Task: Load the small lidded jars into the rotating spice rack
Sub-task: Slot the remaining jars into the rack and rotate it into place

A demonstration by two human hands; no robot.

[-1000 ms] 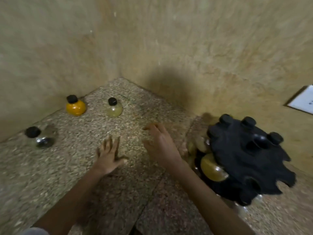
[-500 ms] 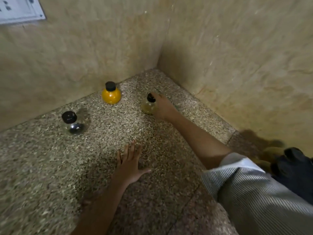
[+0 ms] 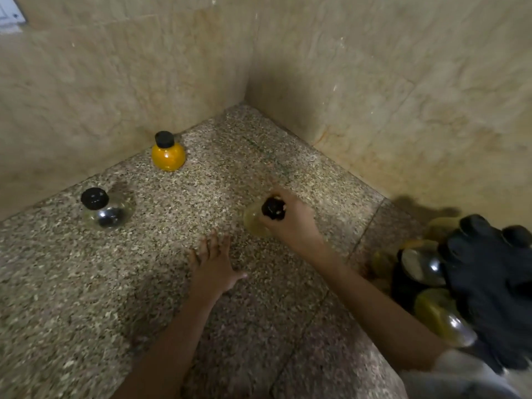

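My right hand (image 3: 293, 223) grips a pale yellow jar (image 3: 254, 221) by its black lid, above the middle of the speckled stone counter (image 3: 57, 298). My left hand (image 3: 214, 263) lies flat on the counter with fingers spread, just in front of that jar. An orange jar (image 3: 168, 156) with a black lid stands near the back wall. A clear jar (image 3: 105, 211) with a black lid and dark contents stands at the left. The black rotating spice rack (image 3: 495, 286) sits at the right edge with several jars in its slots.
Two tan stone walls (image 3: 374, 82) meet in a corner behind the counter. A white wall plate (image 3: 8, 12) shows at the top left. A grey striped sleeve (image 3: 460, 378) covers my right upper arm at the bottom right.
My right hand reached to the pale yellow jar by the corner, took hold of it and has brought it nearer, toward the rack. My left hand has stayed flat on the counter.
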